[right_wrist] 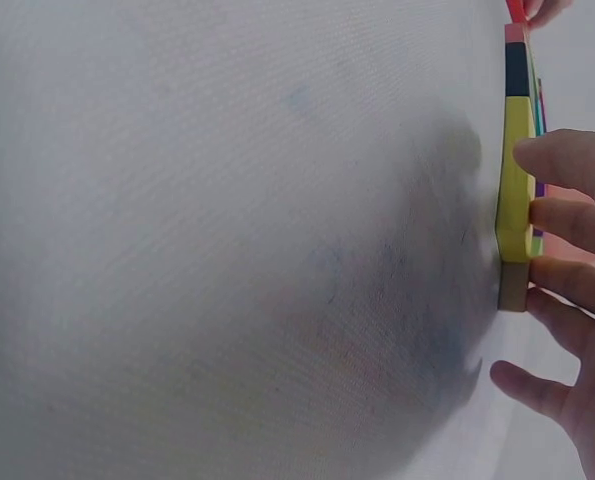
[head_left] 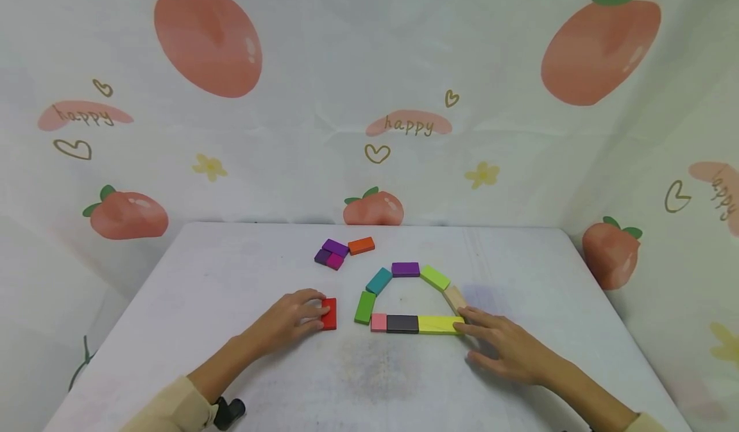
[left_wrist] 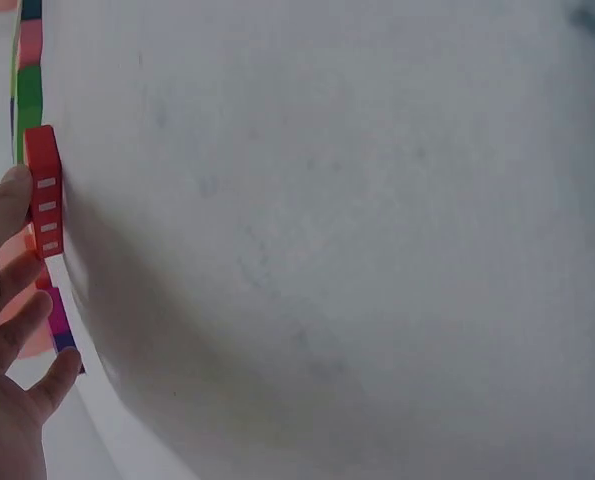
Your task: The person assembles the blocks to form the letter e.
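The two hands were well apart. The left hand (head_left: 293, 318) had its thumb and fingers on the red block (head_left: 331, 321), pinching it from the left; whether the block rested on the bench (head_left: 231, 265) or hung just over it, I could not tell. The right hand (head_left: 502, 348) was loosely spread, its fingertips against the right end of the yellow piece (head_left: 435, 324) and the near end of the tan block (head_left: 453, 297), gripping nothing.

A light, low pinch seemed best for the red block, level, with its right edge clear of fingers so it could be seen and set straight. The right fingertips, I judged, wanted only gentle pressure, since a shove there could shunt the whole row.

That row ran leftward from the right hand: yellow, then a black block (head_left: 402, 323) and a pink block (head_left: 378, 322). Between the hands, beside the pink end, a green block (head_left: 365, 307) began a curve through teal (head_left: 379, 281), purple (head_left: 406, 269) and lime (head_left: 435, 277) blocks, round to the tan one.

Beyond the left hand sat a violet block (head_left: 336, 247), a dark block (head_left: 322, 257), a magenta block (head_left: 335, 261) and an orange block (head_left: 362, 246). A fruit-patterned cloth (head_left: 323, 47) hung behind.
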The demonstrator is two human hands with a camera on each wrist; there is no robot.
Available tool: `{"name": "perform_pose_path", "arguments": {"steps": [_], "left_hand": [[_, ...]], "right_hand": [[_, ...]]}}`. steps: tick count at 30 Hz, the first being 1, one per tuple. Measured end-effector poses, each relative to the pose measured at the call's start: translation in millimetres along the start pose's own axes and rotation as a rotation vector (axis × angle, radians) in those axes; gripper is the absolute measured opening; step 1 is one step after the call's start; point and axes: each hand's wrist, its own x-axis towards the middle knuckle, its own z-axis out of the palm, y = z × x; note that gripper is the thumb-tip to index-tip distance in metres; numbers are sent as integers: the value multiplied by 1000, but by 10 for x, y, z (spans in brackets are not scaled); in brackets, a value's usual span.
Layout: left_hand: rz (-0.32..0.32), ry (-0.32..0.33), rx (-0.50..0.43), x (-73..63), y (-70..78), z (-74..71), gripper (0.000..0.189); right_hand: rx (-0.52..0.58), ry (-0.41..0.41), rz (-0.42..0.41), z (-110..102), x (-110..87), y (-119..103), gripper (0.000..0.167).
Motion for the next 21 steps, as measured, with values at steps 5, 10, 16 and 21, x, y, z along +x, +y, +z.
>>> {"name": "perform_pose_path", "arguments": {"steps": [5,10,16,21], "left_hand": [[27,-30,-28,-19,78,-6,38],[55,-39,-49,-9,158,5,35],[81,-19,-33,2,220,45,33],[124,5,-20,15,257,62,32]], "right_hand": [[-14,32,-25,2,5,-7,49],[-9,31,-17,2,1,-14,48],[-6,18,-7,-1,0,-13,48],[-6,27,-11,-8,2,-18,49]]}}
